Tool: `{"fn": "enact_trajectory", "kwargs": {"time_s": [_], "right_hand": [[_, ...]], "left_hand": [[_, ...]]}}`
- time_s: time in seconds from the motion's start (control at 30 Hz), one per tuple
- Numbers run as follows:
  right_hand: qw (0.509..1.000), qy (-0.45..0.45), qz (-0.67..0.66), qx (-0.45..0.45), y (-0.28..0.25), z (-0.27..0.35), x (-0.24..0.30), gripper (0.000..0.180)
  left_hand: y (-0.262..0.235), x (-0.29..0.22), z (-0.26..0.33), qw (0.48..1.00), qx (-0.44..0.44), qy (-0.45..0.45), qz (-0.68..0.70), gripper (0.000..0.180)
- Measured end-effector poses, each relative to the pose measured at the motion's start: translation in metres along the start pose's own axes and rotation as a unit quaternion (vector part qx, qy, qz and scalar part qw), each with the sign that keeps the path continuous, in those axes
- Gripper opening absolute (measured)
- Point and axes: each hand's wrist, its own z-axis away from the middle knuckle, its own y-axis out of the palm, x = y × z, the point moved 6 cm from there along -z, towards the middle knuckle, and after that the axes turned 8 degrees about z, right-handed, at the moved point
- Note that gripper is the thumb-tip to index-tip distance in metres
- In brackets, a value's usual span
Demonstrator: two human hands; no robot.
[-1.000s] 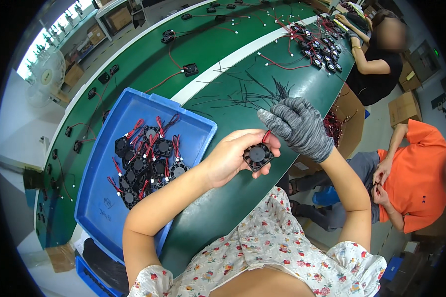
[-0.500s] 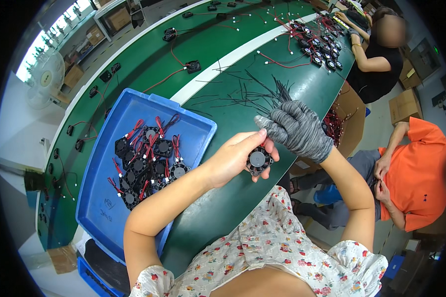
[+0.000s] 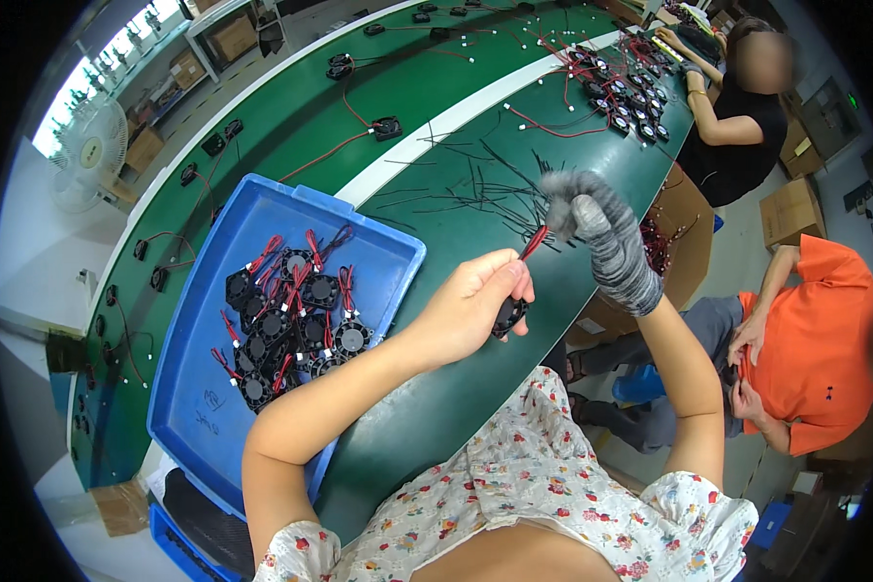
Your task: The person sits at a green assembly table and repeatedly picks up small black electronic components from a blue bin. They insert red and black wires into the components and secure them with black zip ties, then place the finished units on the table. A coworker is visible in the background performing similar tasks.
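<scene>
My left hand (image 3: 477, 303) is closed around a small black cooling fan (image 3: 509, 315), which shows partly below the fingers. From the top of that grip rises the fan's folded bundle of red wires (image 3: 534, 242). Just right of the wires is my right hand (image 3: 606, 238) in a grey knitted glove, its fingers curled in and the tips smeared by motion. Whatever they pinch cannot be made out. Thin black ties (image 3: 500, 184) lie scattered on the green tabletop behind and left of the glove.
At left, a blue tray (image 3: 186, 388) holds several black fans (image 3: 272, 320) with bundled red wires. Beyond a white rail, a green belt (image 3: 291, 121) carries more fans. Fans with loose wires (image 3: 616, 92) crowd the far right, near a person in black (image 3: 747, 116). Someone in orange (image 3: 810, 339) sits right.
The fan has turned in my left hand, and its red wires now point up toward the glove. My gloved hand has shifted slightly right, its fingers changing position. Fans on the belt moved slightly right.
</scene>
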Motion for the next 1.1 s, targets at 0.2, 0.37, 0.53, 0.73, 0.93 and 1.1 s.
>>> {"fn": "enact_trajectory", "kwargs": {"time_s": [0.2,0.37,0.53,0.73,0.93,1.1], "right_hand": [[0.992,0.048,0.102,0.063,0.022,0.0,0.008,0.032],[0.995,0.061,0.038,0.065,0.02,0.006,0.009,0.027],[0.994,0.025,0.037,0.096,0.018,0.009,0.003,0.026],[0.973,0.197,-0.105,0.06,-0.003,0.004,-0.009,0.023],[0.969,0.158,0.189,0.029,-0.007,0.022,-0.068,0.021],[0.922,0.061,0.382,-0.014,0.005,0.019,-0.056,0.018]], "left_hand": [[0.005,0.0,0.002,0.998,0.017,0.025,-0.051,0.028],[0.01,-0.004,0.003,0.994,0.048,0.056,-0.082,0.03],[0.009,-0.005,0.001,0.978,0.064,0.079,-0.183,0.031],[-0.001,-0.007,0.002,0.985,0.022,0.124,-0.118,0.03],[-0.022,-0.013,0.0,0.978,-0.13,0.151,-0.063,0.027],[-0.023,-0.014,0.001,0.979,-0.141,0.141,-0.038,0.027]]}}
